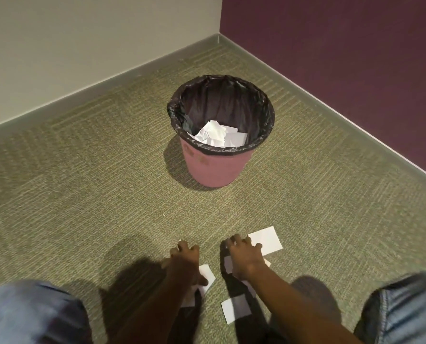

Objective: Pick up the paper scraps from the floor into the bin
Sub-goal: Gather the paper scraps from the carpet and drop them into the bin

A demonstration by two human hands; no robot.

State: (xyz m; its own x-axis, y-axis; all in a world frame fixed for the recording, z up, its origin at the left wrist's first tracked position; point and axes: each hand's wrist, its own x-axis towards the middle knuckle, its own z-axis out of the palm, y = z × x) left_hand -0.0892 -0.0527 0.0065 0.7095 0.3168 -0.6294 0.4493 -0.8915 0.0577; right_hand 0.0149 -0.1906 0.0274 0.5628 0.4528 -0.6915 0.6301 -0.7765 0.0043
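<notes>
Pink bin (pixel 214 167) stands upright on the green carpet (pixel 82 184), near the corner where a beige wall (pixel 82 40) meets a purple wall (pixel 343 45). A black liner (pixel 222 100) is folded over its rim. Crumpled and flat white paper (pixel 217 136) lies at the bottom of the bin.

Person crouches, both knees in blue jeans at the lower corners of the view: left knee (pixel 30 316), right knee (pixel 405 309). Both bare arms reach forward and down to the carpet, well short of the bin.

Left hand (pixel 184 259) is palm down, fingers spread and curled onto the carpet. A small white scrap (pixel 208 275) lies just under and beside its wrist, partly covered by the arm. Whether anything is pinched under the fingers cannot be told.

Right hand (pixel 244 254) is palm down too, fingers spread apart, fingertips touching the near edge of a larger rectangular scrap (pixel 266 239), which lies flat on the carpet. Not clamped on it as far as can be seen. A shaded scrap (pixel 228 264) lies just beside the thumb side of that hand.

Another white scrap (pixel 232 310) lies flat below the right forearm, partly in shadow. The picture is slightly blurred around the arms.
</notes>
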